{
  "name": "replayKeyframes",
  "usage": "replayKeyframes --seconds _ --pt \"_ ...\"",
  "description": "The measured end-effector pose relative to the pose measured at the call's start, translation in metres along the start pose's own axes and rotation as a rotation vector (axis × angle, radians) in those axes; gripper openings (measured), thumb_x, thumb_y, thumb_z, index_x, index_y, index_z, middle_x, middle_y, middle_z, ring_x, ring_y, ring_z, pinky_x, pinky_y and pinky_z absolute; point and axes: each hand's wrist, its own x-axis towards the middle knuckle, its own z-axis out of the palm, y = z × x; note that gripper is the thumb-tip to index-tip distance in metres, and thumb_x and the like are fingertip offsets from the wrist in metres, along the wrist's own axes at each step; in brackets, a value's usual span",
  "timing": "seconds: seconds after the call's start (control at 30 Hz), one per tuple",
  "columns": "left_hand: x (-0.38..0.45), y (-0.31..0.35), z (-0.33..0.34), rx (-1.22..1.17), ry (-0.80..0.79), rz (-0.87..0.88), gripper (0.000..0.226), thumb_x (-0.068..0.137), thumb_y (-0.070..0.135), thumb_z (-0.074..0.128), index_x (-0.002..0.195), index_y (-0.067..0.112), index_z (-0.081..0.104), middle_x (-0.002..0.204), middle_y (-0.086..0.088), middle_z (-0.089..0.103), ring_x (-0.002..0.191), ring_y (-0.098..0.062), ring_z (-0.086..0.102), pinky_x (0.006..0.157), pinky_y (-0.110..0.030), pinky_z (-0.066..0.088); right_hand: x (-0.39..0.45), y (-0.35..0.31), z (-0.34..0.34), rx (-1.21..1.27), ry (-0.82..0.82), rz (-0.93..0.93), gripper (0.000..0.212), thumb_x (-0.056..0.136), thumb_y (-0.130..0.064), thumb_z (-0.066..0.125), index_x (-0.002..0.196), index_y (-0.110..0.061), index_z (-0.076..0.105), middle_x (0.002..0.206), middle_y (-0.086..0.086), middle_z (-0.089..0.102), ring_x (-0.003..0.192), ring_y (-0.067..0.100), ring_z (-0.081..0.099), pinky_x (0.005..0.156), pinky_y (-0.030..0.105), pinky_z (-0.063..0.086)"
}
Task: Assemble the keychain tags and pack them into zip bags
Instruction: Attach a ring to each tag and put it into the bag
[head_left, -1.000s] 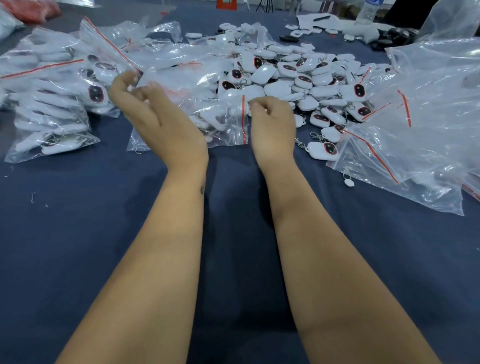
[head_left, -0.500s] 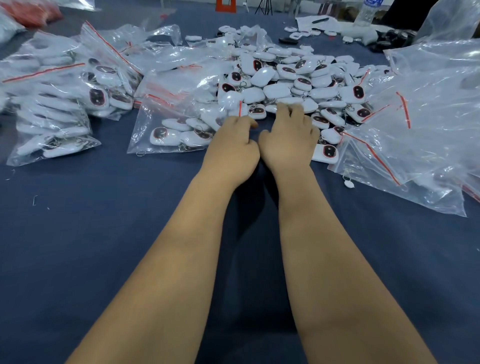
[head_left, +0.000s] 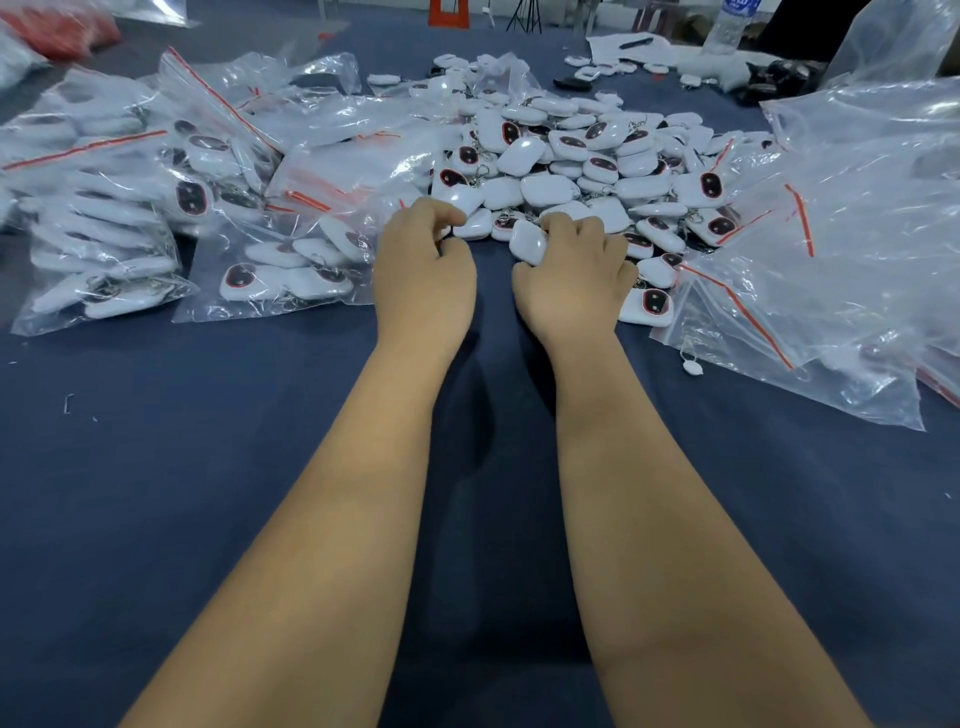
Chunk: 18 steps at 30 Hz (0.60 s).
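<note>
The right hand (head_left: 569, 278) curls its fingers (head_left: 558, 228) round one white keychain tag (head_left: 529, 243) at the pile's (head_left: 582, 156) near edge, the left hand (head_left: 423, 270) pinching something hidden beside it, so tangled rings could drag neighbouring tags onto the surface (head_left: 208, 493).

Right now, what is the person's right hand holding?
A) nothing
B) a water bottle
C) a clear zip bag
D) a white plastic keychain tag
D: the right hand curls its fingers round a white plastic keychain tag at the near edge of the loose pile.
</note>
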Motion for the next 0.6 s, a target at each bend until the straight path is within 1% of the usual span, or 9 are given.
replayKeyframes --seconds 0.07,0.2,0.27,0.33,0.37,0.43,0.47,0.53,0.6 --pt "-0.001 0.000 0.004 -0.085 -0.104 -0.007 0.035 0.090 -0.002 0.038 0.107 0.023 0.058 0.116 0.004 0.060 0.102 -0.010 0.057 0.083 -0.020 0.043 0.000 0.001 0.001 -0.039 -0.039 -0.033 0.046 0.094 -0.028 0.050 0.140 -0.022 0.045 0.135 0.006 0.041 0.125 0.031 0.033 0.105 0.040 0.023" --pt "0.003 -0.008 0.008 -0.094 -0.202 -0.079 0.035 0.092 -0.001 0.042 0.108 0.027 0.053 0.109 0.009 0.057 0.101 -0.010 0.058 0.081 -0.020 0.046 0.001 0.002 0.001 -0.029 -0.023 -0.040 0.035 0.100 -0.033 0.047 0.133 -0.023 0.053 0.134 0.004 0.045 0.125 0.029 0.035 0.104 0.038 0.024" --pt "0.006 -0.011 0.007 -0.112 -0.187 -0.123 0.034 0.091 0.000 0.043 0.109 0.027 0.053 0.107 0.009 0.058 0.100 -0.012 0.060 0.080 -0.022 0.047 0.002 -0.001 -0.003 0.086 0.006 -0.013 0.023 0.101 -0.034 0.043 0.106 -0.022 0.062 0.118 0.003 0.056 0.117 0.028 0.041 0.098 0.039 0.030" --pt "0.008 -0.013 0.007 -0.158 -0.169 -0.158 0.035 0.090 0.002 0.043 0.110 0.028 0.053 0.106 0.011 0.058 0.094 -0.011 0.061 0.081 -0.027 0.051 0.002 -0.007 -0.006 0.413 0.026 0.058 0.033 0.100 -0.030 0.044 0.069 -0.020 0.045 0.082 0.000 0.054 0.088 0.021 0.047 0.080 0.036 0.038" --pt "0.008 -0.013 0.007 -0.183 -0.160 -0.173 0.035 0.090 0.003 0.042 0.111 0.028 0.053 0.105 0.011 0.059 0.090 -0.010 0.061 0.084 -0.031 0.054 0.001 -0.011 -0.008 0.662 0.025 0.115 0.037 0.099 -0.026 0.046 0.063 -0.019 0.037 0.070 -0.002 0.048 0.074 0.017 0.044 0.071 0.033 0.037" --pt "0.009 -0.011 0.006 -0.243 -0.141 -0.204 0.030 0.091 0.007 0.041 0.109 0.026 0.055 0.100 0.008 0.061 0.084 -0.012 0.060 0.090 -0.039 0.055 0.001 -0.017 -0.012 1.059 -0.029 0.190 0.030 0.098 -0.019 0.049 0.068 -0.016 0.045 0.070 0.002 0.051 0.064 0.015 0.047 0.064 0.031 0.041" --pt "0.009 -0.010 0.006 -0.284 -0.132 -0.225 0.027 0.092 0.009 0.041 0.106 0.026 0.056 0.097 0.004 0.064 0.083 -0.015 0.060 0.091 -0.043 0.054 0.000 -0.020 -0.012 1.151 -0.085 0.194 0.023 0.098 -0.016 0.049 0.076 -0.014 0.054 0.077 0.005 0.058 0.064 0.015 0.053 0.061 0.028 0.046" --pt "0.009 -0.006 0.004 -0.377 -0.097 -0.273 0.023 0.093 0.014 0.042 0.098 0.028 0.059 0.098 -0.005 0.068 0.084 -0.019 0.062 0.093 -0.046 0.052 -0.002 -0.024 -0.012 1.206 -0.186 0.168 0.011 0.098 -0.013 0.050 0.097 -0.013 0.062 0.089 0.008 0.064 0.065 0.014 0.058 0.056 0.020 0.049" --pt "0.009 -0.004 0.003 -0.441 -0.047 -0.317 0.022 0.094 0.016 0.042 0.093 0.028 0.062 0.096 -0.003 0.068 0.083 -0.017 0.062 0.092 -0.043 0.053 -0.004 -0.026 -0.010 1.208 -0.255 0.131 0.015 0.094 -0.008 0.054 0.108 -0.012 0.060 0.093 0.006 0.063 0.069 0.012 0.057 0.055 0.016 0.047"
